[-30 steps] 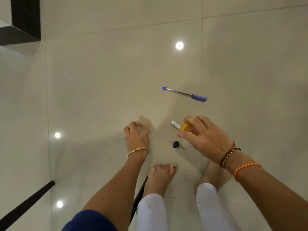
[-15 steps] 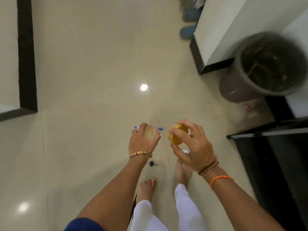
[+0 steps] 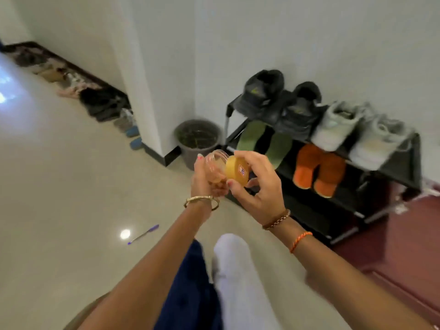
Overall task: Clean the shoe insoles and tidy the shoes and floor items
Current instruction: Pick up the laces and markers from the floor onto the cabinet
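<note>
L hand [image 3: 204,179] grips small clear round plastic jar [image 3: 215,167], contents unclear; R hand [image 3: 259,189] pinches round yellow lid [image 3: 238,172] at jar's 3 o'clock.

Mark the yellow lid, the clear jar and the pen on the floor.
yellow lid [image 3: 238,172]: head view, on its flat top face.
clear jar [image 3: 215,163]: head view, on its transparent side wall near the open rim.
pen [image 3: 143,234]: head view, on the middle of its barrel.

small red-bordered sticker on yellow lid [image 3: 238,172], its characters too blurred to read
</note>
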